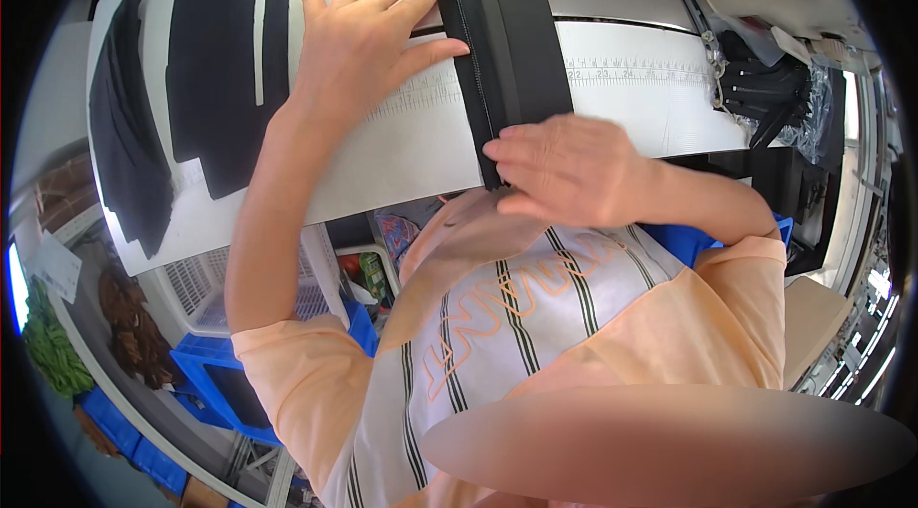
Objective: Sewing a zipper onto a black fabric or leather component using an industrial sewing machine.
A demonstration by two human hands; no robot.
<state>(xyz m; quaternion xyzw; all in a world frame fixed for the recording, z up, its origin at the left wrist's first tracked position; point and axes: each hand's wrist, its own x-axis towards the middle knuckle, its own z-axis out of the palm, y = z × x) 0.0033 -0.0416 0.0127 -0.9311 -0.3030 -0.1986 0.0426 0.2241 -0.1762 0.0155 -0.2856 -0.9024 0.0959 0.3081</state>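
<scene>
Partly under L hand (359, 30), splayed, & R hand (569, 169), half-curled, grip unclear: blk zip strip (490, 78)

White worktable (402, 178), ruler markings (631, 73) — black zippered strip (524, 30), black fabric pieces (218, 78)

white tabletop (660, 121): ruler numerals (643, 74) | striped shirt (545, 345): orange outlined lettering (469, 324)

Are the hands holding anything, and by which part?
The left hand touches the long black fabric zipper strip near its far end; the right hand touches its near end. Whether either pinches it cannot be told.
</scene>
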